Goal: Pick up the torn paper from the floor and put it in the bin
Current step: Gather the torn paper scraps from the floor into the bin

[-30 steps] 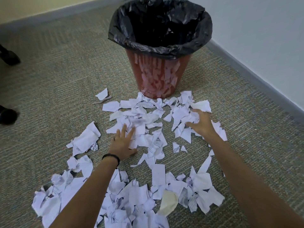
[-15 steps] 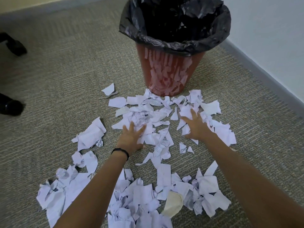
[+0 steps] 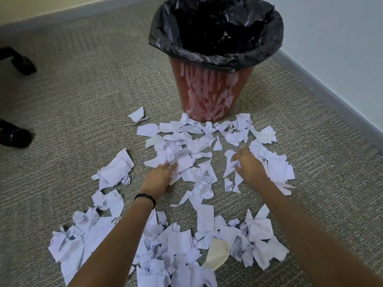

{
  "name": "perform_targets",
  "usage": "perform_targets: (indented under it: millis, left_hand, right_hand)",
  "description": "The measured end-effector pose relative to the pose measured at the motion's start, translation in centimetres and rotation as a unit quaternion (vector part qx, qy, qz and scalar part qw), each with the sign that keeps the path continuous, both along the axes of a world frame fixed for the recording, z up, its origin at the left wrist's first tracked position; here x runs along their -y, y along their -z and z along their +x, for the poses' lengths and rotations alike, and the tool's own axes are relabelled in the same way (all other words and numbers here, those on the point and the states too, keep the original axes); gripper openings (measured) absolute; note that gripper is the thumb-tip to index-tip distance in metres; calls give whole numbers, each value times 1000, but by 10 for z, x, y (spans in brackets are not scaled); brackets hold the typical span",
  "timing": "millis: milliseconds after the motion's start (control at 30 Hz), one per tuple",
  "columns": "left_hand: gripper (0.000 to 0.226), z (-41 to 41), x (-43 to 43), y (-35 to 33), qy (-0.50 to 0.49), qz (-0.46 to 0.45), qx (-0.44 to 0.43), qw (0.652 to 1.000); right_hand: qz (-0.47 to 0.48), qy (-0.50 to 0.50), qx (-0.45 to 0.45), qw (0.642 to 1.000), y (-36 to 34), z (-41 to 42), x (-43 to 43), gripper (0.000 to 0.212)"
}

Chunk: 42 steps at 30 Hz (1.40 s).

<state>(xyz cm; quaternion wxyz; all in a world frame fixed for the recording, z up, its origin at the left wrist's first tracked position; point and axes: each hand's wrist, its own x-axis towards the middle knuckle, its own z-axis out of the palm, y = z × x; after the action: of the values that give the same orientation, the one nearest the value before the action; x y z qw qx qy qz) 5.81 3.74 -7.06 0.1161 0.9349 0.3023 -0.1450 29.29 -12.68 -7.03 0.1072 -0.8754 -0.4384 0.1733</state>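
Torn white paper (image 3: 182, 141) lies scattered over the carpet in front of a red bin (image 3: 215, 94) with a black liner. A second heap of torn paper (image 3: 178, 243) lies nearer me, between my forearms. My left hand (image 3: 159, 179), with a black band at the wrist, rests on scraps in the middle of the far heap with its fingers stretched forward. My right hand (image 3: 248, 164) is at the right side of that heap, and its curled fingers bunch a few scraps beneath them. Both hands are down on the floor, short of the bin.
Two black chair castors (image 3: 22, 65) (image 3: 16, 137) stand at the left edge. A grey skirting board (image 3: 323, 88) and a white wall run close behind and to the right of the bin. A cream-coloured scrap (image 3: 217, 253) lies in the near heap.
Both hands have drawn inward over the far heap. The right hand's fingers have curled onto scraps, and the left hand has slid right. The view has shifted, so the bin sits further right.
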Motion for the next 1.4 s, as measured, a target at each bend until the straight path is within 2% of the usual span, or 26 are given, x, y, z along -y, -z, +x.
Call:
perform_targets:
  millis: [100, 167, 267, 333, 467, 567, 667, 867, 967, 1033, 1233, 1300, 1400]
  left_hand:
    - [60, -7, -1, 4, 2, 13, 40, 999]
    - [47, -9, 0, 3, 3, 13, 59, 998]
    - [21, -7, 3, -6, 3, 32, 33, 999]
    - [17, -7, 2, -11, -20, 30, 46, 998]
    - [15, 1, -2, -28, -84, -29, 105, 991]
    - [15, 11, -4, -56, -105, -101, 161, 976]
    - [8, 24, -4, -94, -141, -177, 278, 934]
    - [3, 49, -15, -171, -202, -278, 524, 779]
    - [12, 64, -20, -201, -223, -308, 599, 705]
    - [11, 78, -23, -216, -234, -332, 620, 671]
    - [14, 126, -30, -254, -281, -377, 646, 601]
    - [10, 139, -30, -258, -270, -391, 633, 612]
    - [50, 148, -31, -262, -244, -432, 586, 641]
  right_hand:
    - [38, 6, -18, 999, -4, -6, 2, 18]
    - [58, 10, -30, 998, -8, -9, 3, 17]
    - [92, 16, -58, 994, -17, -14, 3, 17]
    - [138, 41, -87, 986, -28, -18, 1, 19]
    - [247, 107, -185, 945, -62, -26, -6, 20]
    - [309, 180, -303, 884, -97, -28, -15, 21]
    - [362, 211, -406, 812, -137, -27, -21, 23]
    - [457, 246, -511, 685, -202, -21, -41, 19]
    - [495, 244, -560, 618, -225, -19, -54, 17]
    - [511, 249, -583, 581, -235, -17, -62, 15]
    - [536, 260, -607, 526, -250, -9, -80, 15]
    - [539, 267, -615, 510, -250, -7, -82, 16]
    - [546, 274, -625, 486, -252, -5, -87, 14]
